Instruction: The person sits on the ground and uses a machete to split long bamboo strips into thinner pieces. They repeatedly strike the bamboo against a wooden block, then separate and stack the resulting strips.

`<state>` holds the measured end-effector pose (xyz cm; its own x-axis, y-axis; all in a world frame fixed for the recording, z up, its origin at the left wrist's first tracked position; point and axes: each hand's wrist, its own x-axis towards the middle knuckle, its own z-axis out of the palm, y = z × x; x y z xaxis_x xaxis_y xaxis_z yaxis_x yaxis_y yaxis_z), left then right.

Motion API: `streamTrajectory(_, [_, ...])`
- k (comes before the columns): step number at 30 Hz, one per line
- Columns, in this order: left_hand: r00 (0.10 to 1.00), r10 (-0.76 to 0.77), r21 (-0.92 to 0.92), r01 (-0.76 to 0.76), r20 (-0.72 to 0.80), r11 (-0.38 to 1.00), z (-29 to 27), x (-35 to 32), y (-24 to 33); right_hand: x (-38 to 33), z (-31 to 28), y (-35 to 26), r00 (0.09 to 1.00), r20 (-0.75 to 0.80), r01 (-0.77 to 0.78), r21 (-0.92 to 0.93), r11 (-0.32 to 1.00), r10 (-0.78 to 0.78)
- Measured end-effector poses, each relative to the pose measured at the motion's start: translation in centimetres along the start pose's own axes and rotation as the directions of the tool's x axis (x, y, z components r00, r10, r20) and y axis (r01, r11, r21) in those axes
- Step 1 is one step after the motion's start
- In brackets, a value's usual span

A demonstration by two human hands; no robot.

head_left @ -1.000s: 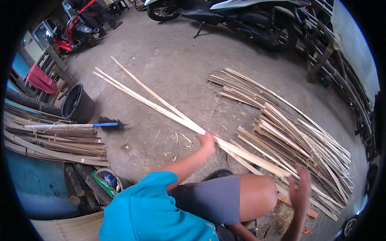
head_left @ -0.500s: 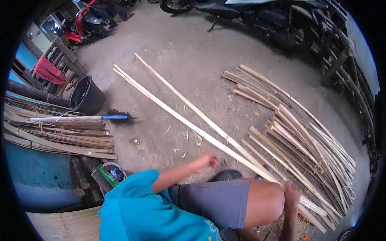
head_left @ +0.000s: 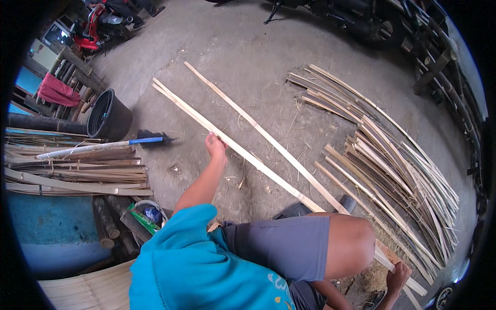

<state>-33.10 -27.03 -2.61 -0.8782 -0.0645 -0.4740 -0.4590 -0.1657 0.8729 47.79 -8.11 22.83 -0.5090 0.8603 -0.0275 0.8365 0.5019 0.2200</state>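
A long pale bamboo strip (head_left: 261,166) slants from the upper left down under my right knee, its far end split in two. My left hand (head_left: 216,146), arm stretched forward, is closed around this strip toward its far end. Beyond my right knee, my right hand (head_left: 399,278) is closed on the near part of the bamboo strips, whose ends stick out past the fingers. A second pale strip (head_left: 268,137) runs alongside, to the right of the first. My knee hides the middle stretch of both.
Bundled bamboo strips (head_left: 385,175) lie on the right, more strips (head_left: 77,178) on the left. A blue-and-white-handled broom (head_left: 103,148) rests there near a black bucket (head_left: 109,116). Thin shavings litter the concrete floor (head_left: 181,46). A dark motorcycle (head_left: 351,23) and a red one (head_left: 98,28) stand farther off.
My left hand has reached forward from beside my thigh and taken hold of the strip. My right hand has shifted right and down, past my knee. The view has shifted slightly.
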Motion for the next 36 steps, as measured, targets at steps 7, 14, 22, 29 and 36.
streamTrajectory(7, [0.911, 0.396, 0.593, -0.386, 0.120, 0.707, -3.7, 6.7, -0.3, 0.0, -0.4, -1.3, 0.999, 0.039, -0.004, 0.079, 0.997, 0.001])
streamTrajectory(14, [0.517, 0.563, 0.644, -0.765, 0.645, -0.035, -6.6, 4.9, 7.2, -0.5, -0.4, -2.5, 0.999, 0.034, -0.019, 0.069, 0.997, 0.017])
streamTrajectory(22, [0.167, 0.325, 0.163, -0.986, 0.931, 0.039, -4.7, -7.4, 8.7, -0.7, 1.7, -2.0, 1.000, 0.010, 0.014, 0.118, 0.993, -0.015])
streamTrajectory(29, [0.666, -0.020, 0.549, -0.597, 0.745, 0.585, -7.8, -12.4, 0.0, 0.3, 0.5, -2.9, 0.996, -0.088, 0.022, 0.099, 0.995, -0.013])
streamTrajectory(36, [0.907, -0.269, -0.225, 0.350, 0.325, 0.909, 3.0, -11.7, -0.2, -1.9, 1.6, -1.7, 0.980, -0.199, 0.040, 0.067, 0.997, -0.026])
